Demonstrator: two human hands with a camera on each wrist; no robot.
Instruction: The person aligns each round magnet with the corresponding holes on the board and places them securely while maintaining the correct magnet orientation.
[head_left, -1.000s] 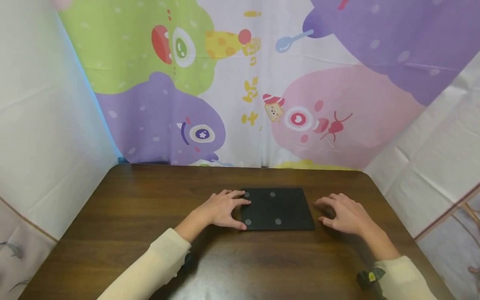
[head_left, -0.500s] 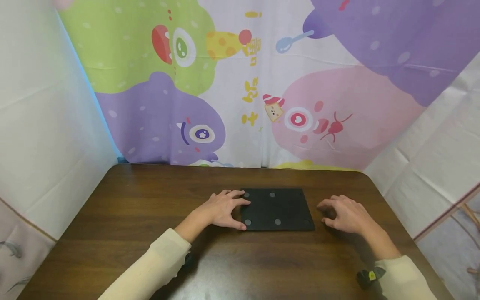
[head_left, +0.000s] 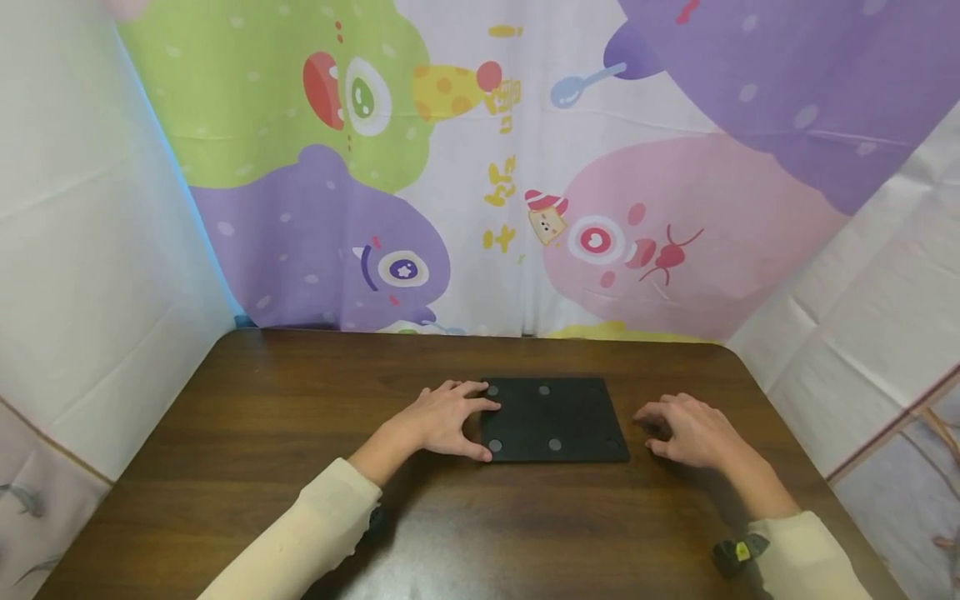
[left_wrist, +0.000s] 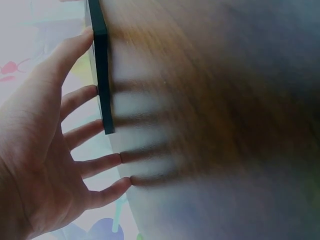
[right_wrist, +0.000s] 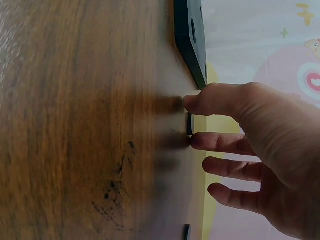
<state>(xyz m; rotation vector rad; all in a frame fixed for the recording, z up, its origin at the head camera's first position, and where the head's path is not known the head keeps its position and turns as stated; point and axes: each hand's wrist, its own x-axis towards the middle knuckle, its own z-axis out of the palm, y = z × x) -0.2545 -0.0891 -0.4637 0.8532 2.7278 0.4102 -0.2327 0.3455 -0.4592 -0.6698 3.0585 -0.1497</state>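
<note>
A flat black rectangular board (head_left: 551,421) lies on the wooden table, with several grey round spots on its left and middle and faint round marks near its right side. My left hand (head_left: 448,418) spreads its fingers at the board's left end. In the left wrist view, thumb and fingertips touch or nearly touch the board's edge (left_wrist: 101,70). To the right of the board hovers my right hand (head_left: 693,429), bent at the fingers. The right wrist view has a small dark disc (right_wrist: 190,123) between its thumb and forefinger; no firm pinch is visible.
Another small dark piece (right_wrist: 187,232) lies farther along the table in the right wrist view. The brown table (head_left: 480,525) ends at a cartoon-printed curtain (head_left: 480,292) behind. White cloth panels (head_left: 862,333) stand at both sides.
My right hand has shifted very slightly right and nearer to me, away from the board. The left hand and the board stay where they were.
</note>
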